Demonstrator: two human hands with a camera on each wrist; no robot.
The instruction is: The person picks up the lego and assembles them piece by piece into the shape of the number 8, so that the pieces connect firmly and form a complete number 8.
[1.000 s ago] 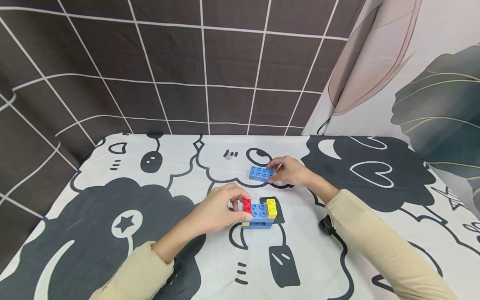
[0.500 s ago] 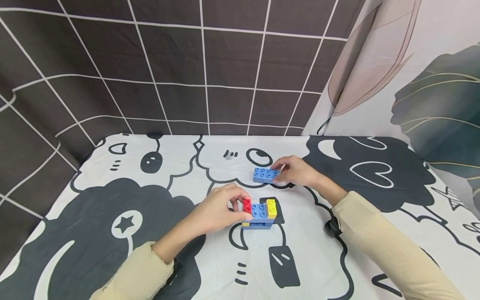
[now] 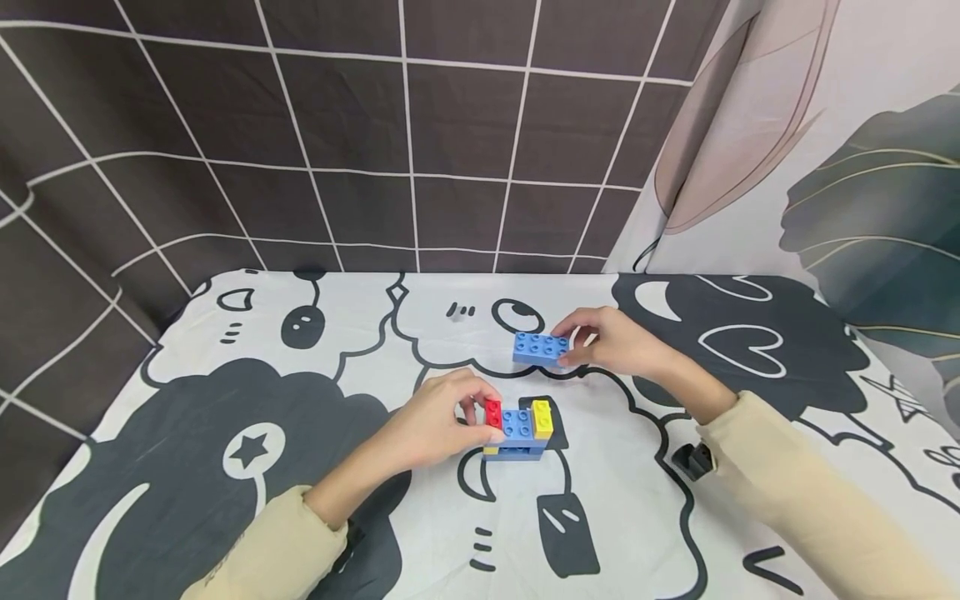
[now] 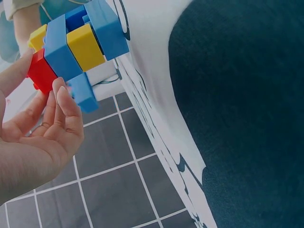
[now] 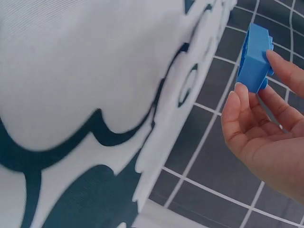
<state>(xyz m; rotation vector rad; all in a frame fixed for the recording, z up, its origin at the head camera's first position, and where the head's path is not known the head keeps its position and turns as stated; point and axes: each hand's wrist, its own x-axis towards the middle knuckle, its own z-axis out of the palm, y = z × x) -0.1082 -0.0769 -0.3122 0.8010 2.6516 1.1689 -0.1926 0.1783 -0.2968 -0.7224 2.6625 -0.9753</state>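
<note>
My left hand (image 3: 442, 417) pinches a red brick (image 3: 492, 414) at the left end of a small stack of toy bricks. Blue bricks (image 3: 517, 422) form the middle and base of that stack, with a yellow brick (image 3: 542, 419) on top at the right. Another yellow brick (image 4: 85, 47) shows between the blue layers in the left wrist view. Farther back, my right hand (image 3: 611, 340) pinches a loose blue brick (image 3: 536, 348) by its right end, studs up. Its hollow underside faces the camera in the right wrist view, apart from the cloth.
Under everything lies a white and dark patterned cloth (image 3: 630, 500). A dark gridded curtain (image 3: 465, 125) hangs along the back and left. At the right hangs a leaf-patterned curtain (image 3: 877, 208). A black device (image 3: 693, 460) sits by the right sleeve.
My right hand has carried the loose blue brick to the right. My left hand and the stack have stayed in place.
</note>
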